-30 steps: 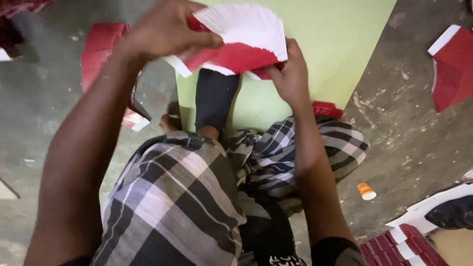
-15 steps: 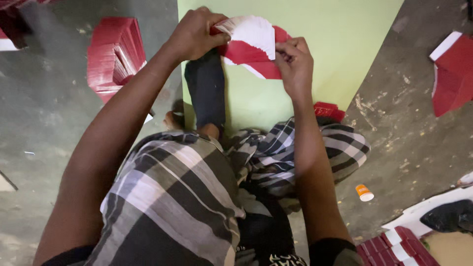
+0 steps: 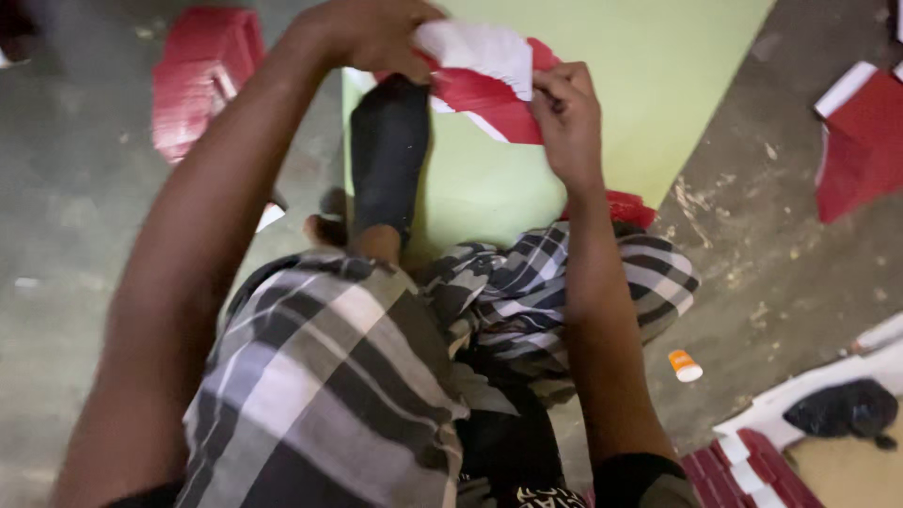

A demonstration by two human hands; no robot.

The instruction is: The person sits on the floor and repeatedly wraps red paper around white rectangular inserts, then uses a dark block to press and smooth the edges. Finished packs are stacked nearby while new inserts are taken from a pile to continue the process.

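Note:
I sit on the floor in a checked wrap, and both hands hold a red and white folded paper piece (image 3: 484, 80) over a pale green sheet (image 3: 602, 103). My left hand (image 3: 376, 33) grips the paper's upper left part. My right hand (image 3: 564, 118) pinches its right edge between thumb and fingers. A foot in a black sock (image 3: 388, 155) rests on the green sheet just under the paper.
A stack of red paper pieces (image 3: 202, 80) lies on the grey floor at the left. More red and white pieces lie at the right edge (image 3: 861, 141) and bottom right (image 3: 743, 470). A small orange and white capped tube (image 3: 685, 365) and a black object (image 3: 847, 409) lie nearby.
The fanned white paper has been folded smaller between both hands. The hands came closer together and the view shifted slightly.

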